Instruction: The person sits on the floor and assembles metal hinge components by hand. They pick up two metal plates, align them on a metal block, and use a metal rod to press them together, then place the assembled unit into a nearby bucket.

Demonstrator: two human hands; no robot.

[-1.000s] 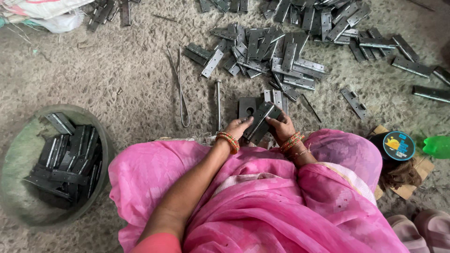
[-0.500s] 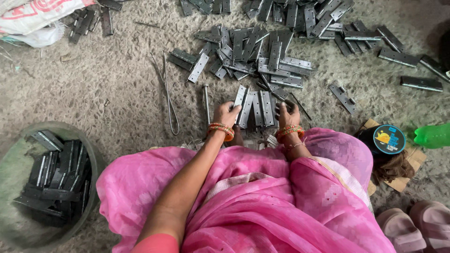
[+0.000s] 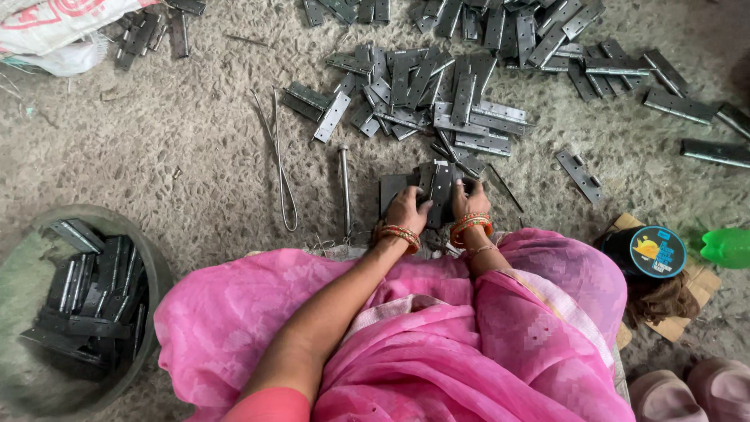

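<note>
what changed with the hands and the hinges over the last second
A second ago both hands gripped a small bunch of hinges; half a second ago it was fanned out on the floor. Now the left hand and right hand press the hinges together again. The pile and the tub are unchanged.

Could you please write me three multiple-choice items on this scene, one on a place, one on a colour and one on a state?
1. Where is the tub of dark hinges?
A. On the person's left
B. On the person's right
C. Beyond the pile

2. What colour is the cloth over the person's lap?
A. Blue
B. Pink
C. White

3. What are the left hand and right hand doing?
A. Resting in the lap
B. Both on the small stack of hinges
C. Lifting the green bottle

Answers:
1. A, since the tub sits at the lower left of the view.
2. B, since the drape is bright pink.
3. B, since the fingers of both hands lie on the stack.
</note>
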